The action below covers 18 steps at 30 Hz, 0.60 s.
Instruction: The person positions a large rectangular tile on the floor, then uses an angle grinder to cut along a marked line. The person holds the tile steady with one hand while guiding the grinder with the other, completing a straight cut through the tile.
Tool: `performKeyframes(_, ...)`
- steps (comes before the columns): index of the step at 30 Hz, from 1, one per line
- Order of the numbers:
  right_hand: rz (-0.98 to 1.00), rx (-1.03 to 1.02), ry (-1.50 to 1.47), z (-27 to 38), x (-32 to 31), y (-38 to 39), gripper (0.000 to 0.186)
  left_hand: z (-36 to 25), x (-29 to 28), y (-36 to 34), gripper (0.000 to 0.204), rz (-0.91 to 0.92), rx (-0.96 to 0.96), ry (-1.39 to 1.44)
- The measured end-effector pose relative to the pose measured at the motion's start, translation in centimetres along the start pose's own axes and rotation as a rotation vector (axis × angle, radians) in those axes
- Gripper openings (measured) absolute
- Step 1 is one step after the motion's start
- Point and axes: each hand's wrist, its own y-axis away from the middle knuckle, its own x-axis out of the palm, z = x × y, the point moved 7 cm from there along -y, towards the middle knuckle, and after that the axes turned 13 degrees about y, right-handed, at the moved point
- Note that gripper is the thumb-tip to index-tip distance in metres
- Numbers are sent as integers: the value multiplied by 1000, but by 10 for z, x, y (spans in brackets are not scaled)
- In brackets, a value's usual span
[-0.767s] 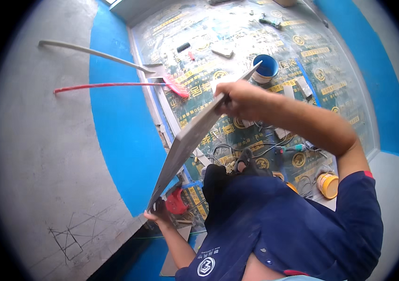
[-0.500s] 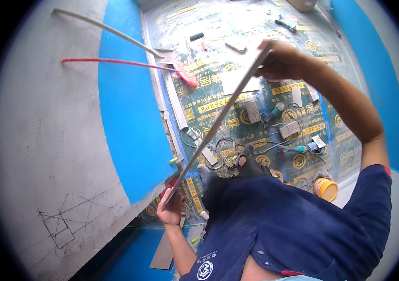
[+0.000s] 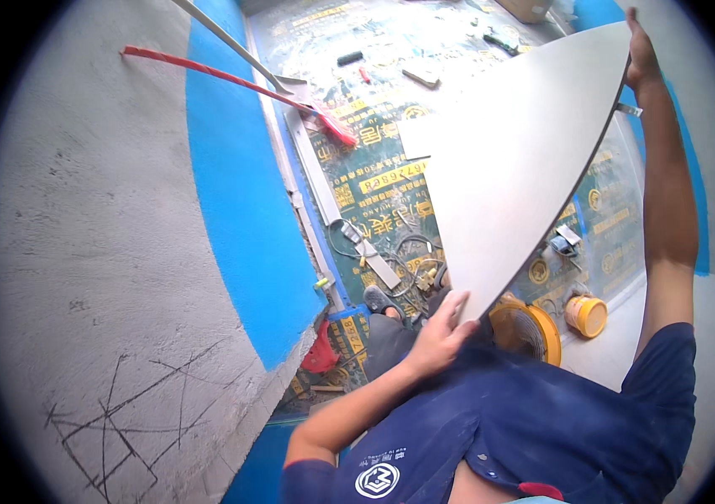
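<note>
A large grey tile panel (image 3: 517,160) is held up in front of me, its broad face turned toward the camera. My left hand (image 3: 441,332) grips its near lower corner, close to my dark blue shirt. My right hand (image 3: 643,55) holds the far upper edge with the arm stretched out. The panel hides part of the floor behind it.
A grey wall with a blue band (image 3: 231,193) runs along the left. A red-handled broom (image 3: 231,84) and a grey pole (image 3: 231,42) lean against it. The covered floor (image 3: 374,168) carries cables, small tools, a yellow reel (image 3: 534,328) and a yellow tub (image 3: 584,315).
The panel was edge-on to the camera; it has swung round and risen so its flat face shows. My right hand has moved up and to the right, my left hand toward my chest.
</note>
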Motion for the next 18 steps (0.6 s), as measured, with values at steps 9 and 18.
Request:
performKeyframes(9, -361, 143, 854, -8, -91, 23, 73, 60, 54, -28, 61, 526, 6, -576)
performKeyframes(18, -180, 447, 744, -13, -82, 119, 70, 20, -75, -81, 54, 282, -251, -785)
